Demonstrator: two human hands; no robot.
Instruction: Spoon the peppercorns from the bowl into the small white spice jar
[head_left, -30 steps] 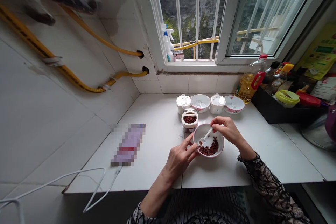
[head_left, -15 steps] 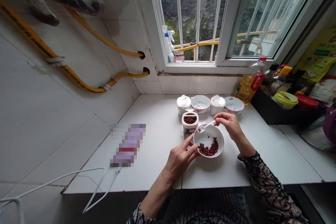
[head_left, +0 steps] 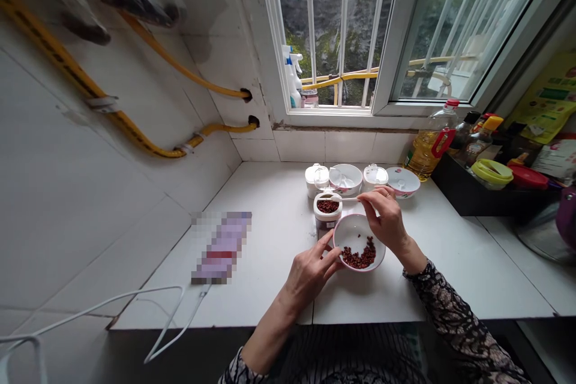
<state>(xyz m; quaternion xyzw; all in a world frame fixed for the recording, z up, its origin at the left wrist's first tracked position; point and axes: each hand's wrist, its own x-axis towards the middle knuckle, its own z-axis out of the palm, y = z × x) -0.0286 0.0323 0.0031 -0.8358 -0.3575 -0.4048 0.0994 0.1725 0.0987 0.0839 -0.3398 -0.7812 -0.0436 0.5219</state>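
My left hand [head_left: 314, 268] grips the left rim of a white bowl [head_left: 355, 229] with a pink edge. Dark red peppercorns [head_left: 361, 256], Sichuan pepper by their look, lie in the near part of the bowl. Between the fingertips of my right hand [head_left: 384, 214] is a small white spoon [head_left: 348, 198], held nearly level. Its far end is over the mouth of an open spice jar [head_left: 327, 210] filled with the same dark red grains. Whether the spoon carries any grains cannot be made out.
Behind the jar stand two white lidded jars [head_left: 317, 179] and two flowered bowls [head_left: 404, 182]. An oil bottle [head_left: 425, 147] and a black box [head_left: 459, 183] of condiments are at the right. A blurred purple object [head_left: 222, 249] with a white cable lies on the left counter.
My right hand has moved left and a little away from me, bringing the spoon from above the bowl to the open jar. My left hand still holds the bowl.
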